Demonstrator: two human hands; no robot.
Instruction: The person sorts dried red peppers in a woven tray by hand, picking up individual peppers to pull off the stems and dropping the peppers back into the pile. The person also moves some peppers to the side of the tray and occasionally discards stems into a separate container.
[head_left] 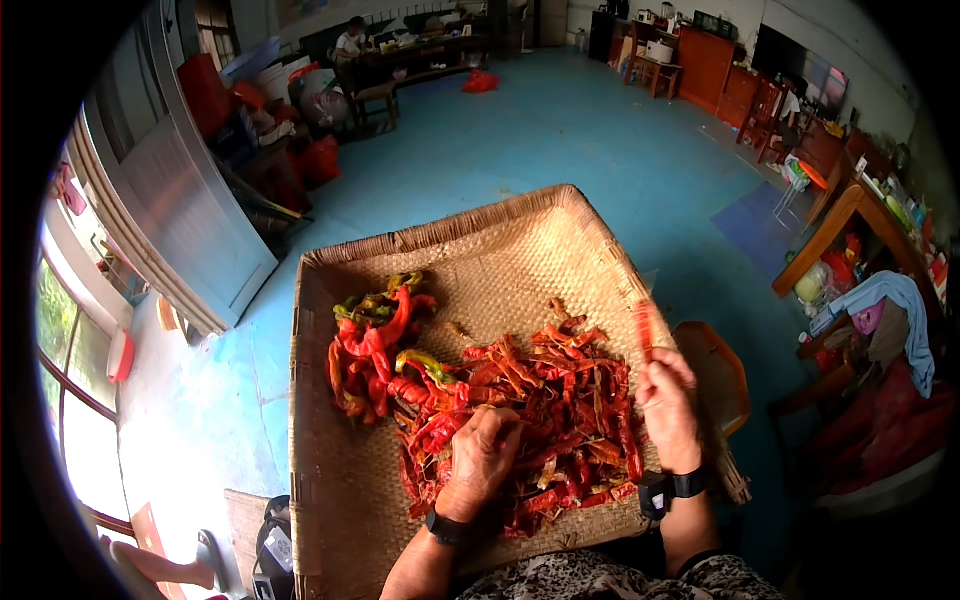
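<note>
R hand (668,408) had fingers clamped on a blurred red chilli (644,330), raised nr R edge of basket (500,252). L hand (484,455) had fingers bunched at chilli heap (572,400); couldn't tell if gripping. Plumper chillies (374,340) lay upper L: prob. part sorted, w/ much of heap left.

Bare forearms (412,570), black wristbands (447,528), boxy dark module (655,495) beside the right one, mottled black-and-white garment (585,577)

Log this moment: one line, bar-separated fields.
left hand: at shrivelled red chillies, grip unclear | right hand: holding up one red chilli | woven tray: glossy red and green chillies at left
</note>
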